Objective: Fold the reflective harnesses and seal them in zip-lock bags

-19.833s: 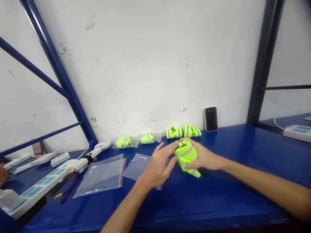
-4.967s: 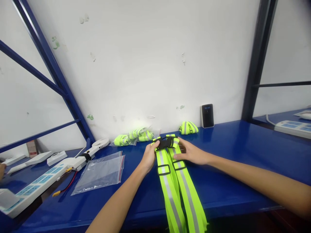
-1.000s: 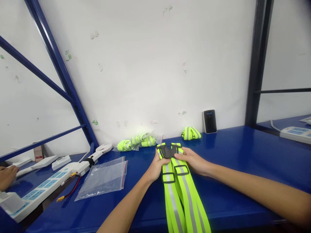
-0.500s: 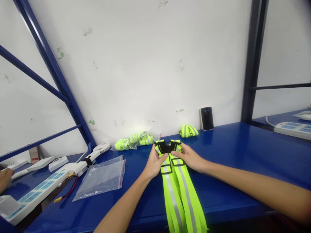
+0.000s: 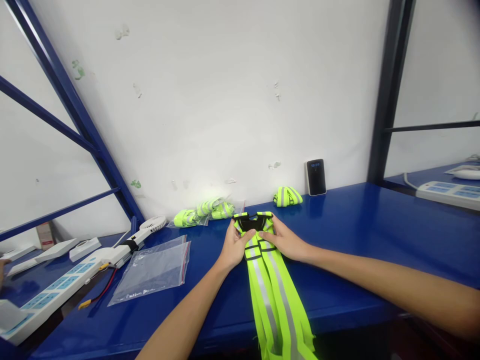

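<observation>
Two hands, we note: left hand (image 5: 233, 247) and right hand (image 5: 285, 244) grip the vest (image 5: 268, 295) by its black buckle (image 5: 250, 223) on the bench (image 5: 348, 225). Straps hang past the edge; a loose grip could let their weight drag it off.

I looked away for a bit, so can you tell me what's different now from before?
The reflective vest was a bundle; now it's unrolled, its long straps stretched toward the person. The left hand and right hand hold it beside its black buckle. The flat plastic bag and black gadget stayed put.
</observation>
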Tool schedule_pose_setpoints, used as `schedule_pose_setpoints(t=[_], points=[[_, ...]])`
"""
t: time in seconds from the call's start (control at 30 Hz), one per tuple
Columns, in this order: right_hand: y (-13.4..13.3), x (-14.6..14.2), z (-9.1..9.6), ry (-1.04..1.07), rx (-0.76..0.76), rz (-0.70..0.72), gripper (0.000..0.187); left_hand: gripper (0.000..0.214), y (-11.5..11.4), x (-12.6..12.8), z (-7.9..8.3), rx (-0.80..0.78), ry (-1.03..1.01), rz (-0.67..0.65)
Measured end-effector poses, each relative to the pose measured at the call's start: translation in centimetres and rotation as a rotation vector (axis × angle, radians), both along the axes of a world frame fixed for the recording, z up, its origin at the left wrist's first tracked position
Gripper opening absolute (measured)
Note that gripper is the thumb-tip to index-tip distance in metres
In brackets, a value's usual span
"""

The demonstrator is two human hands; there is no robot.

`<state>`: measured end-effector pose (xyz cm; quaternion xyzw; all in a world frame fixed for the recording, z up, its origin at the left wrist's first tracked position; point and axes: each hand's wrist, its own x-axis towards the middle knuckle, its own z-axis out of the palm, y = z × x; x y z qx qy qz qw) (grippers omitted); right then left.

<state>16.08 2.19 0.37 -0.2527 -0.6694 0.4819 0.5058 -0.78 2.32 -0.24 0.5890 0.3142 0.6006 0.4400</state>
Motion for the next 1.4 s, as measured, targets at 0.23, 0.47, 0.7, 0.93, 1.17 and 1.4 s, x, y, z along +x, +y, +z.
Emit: schedule_pose_setpoints(t=[0.23,0.47,0.7,0.93,1.17,1.4], points=[[-0.7,-0.5,0.1,0.181,-0.424,0.043,0.063,0.036,-0.1,0.1,-0.7,0.108,0.153,0.038],[-0.9,-0.4,0.6,0.142,-0.409,0.016,0.064,0.023,-0.4,-0.1,-0.8,0.203,0.324,0.132],[-0.7,-0.1,0.1,0.016,-0.126,-0.030,0.056,0.026,-0.3,0.2,-0.8,0.200,0.272,0.123],[-1.9,-0.3,1.9,0.290,-0.586,0.196,0.032,0.020,0.0,-0.4,-0.1,0.216,0.338,0.137],[-1.7,0.5,2.8,0.348,-0.662,0.286,0.016,0.013,-0.4,-0.7,0.3,0.151,0.349,0.077],[-0.8,0.2,1.5,0.295,-0.529,0.122,0.057,0.052,-1.1,-0.6,0.3,-0.088,0.003,-0.190]])
